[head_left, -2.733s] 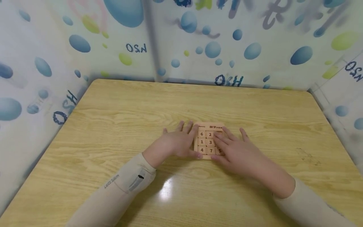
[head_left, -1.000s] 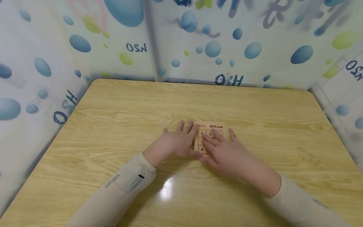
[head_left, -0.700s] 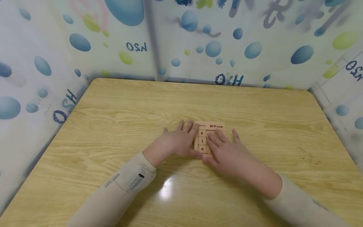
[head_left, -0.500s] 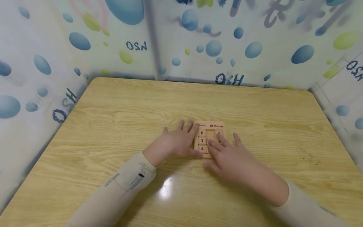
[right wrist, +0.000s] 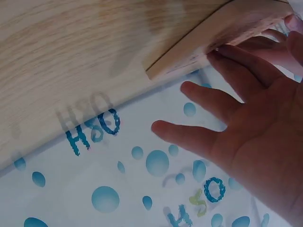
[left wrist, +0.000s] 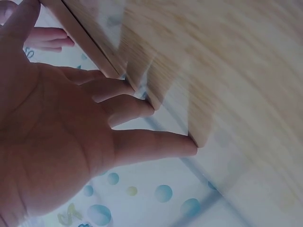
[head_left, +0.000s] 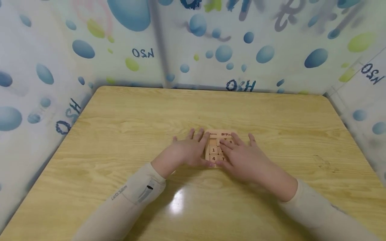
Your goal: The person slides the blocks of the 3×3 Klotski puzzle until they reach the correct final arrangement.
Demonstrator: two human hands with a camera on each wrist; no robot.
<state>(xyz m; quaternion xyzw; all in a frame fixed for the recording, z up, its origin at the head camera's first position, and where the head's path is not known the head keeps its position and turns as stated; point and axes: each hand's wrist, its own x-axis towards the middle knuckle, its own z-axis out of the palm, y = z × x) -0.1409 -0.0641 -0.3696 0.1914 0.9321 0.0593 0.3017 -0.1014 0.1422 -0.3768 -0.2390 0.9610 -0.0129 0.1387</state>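
A wooden number slide puzzle [head_left: 222, 134] lies flat on the table. Its top-left slot is vacant, and tiles 1 [head_left: 213, 150], 4 and 7 are readable below. My left hand [head_left: 190, 150] braces the puzzle's left side, index finger along the edge and thumb at the near corner; in the left wrist view its straight fingers [left wrist: 156, 143] are spread on the tabletop. Over the puzzle's right part lies my right hand [head_left: 245, 159], hiding several tiles. One fingertip touches the top-middle tile. The right wrist view shows the puzzle's side [right wrist: 182, 49] beside those extended fingers [right wrist: 184, 135].
The wood-grain table [head_left: 150, 110] meets a wall [head_left: 187, 43] printed with blue and green bubbles at the back. Similar panels stand at left and right. Both forearms wear pale sleeves [head_left: 120, 204].
My right hand has shifted about over the tiles. The vacant slot was at top middle half a second ago and is now at top left; the 6 tile has slid right. The left hand stays put.
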